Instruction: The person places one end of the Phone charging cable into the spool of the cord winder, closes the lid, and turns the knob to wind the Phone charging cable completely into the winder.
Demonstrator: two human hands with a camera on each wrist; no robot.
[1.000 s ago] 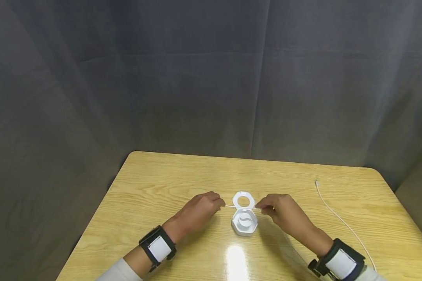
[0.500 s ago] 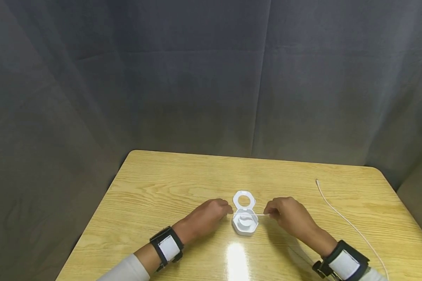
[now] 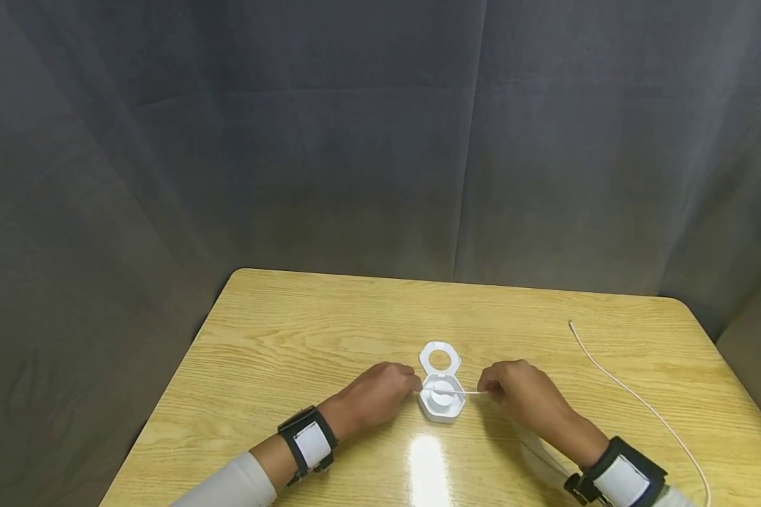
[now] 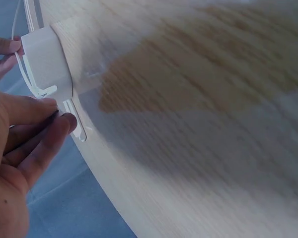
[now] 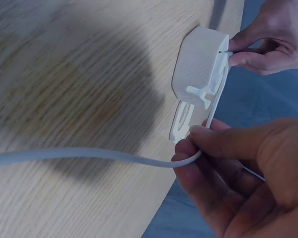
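A small white hexagonal case (image 3: 442,406) lies open on the wooden table (image 3: 304,331), its ringed lid (image 3: 440,358) folded back on the far side. A thin white cable (image 3: 454,389) stretches straight across the case's base. My left hand (image 3: 416,384) pinches the cable at the case's left edge. At the right edge my right hand (image 3: 485,389) pinches the same cable. The left wrist view has the case (image 4: 45,63) close to my left hand (image 4: 57,113). In the right wrist view my right hand (image 5: 193,148) holds the cable (image 5: 89,154) beside the case (image 5: 201,67).
The cable's long tail (image 3: 634,403) curves over the right side of the table, its free end (image 3: 571,324) near the far right. A dark curtain (image 3: 380,141) hangs behind the table. Both wrists wear black-and-white bands.
Both hands have drawn slightly toward me, carrying the taut cable span from over the lid hinge down across the case's base.
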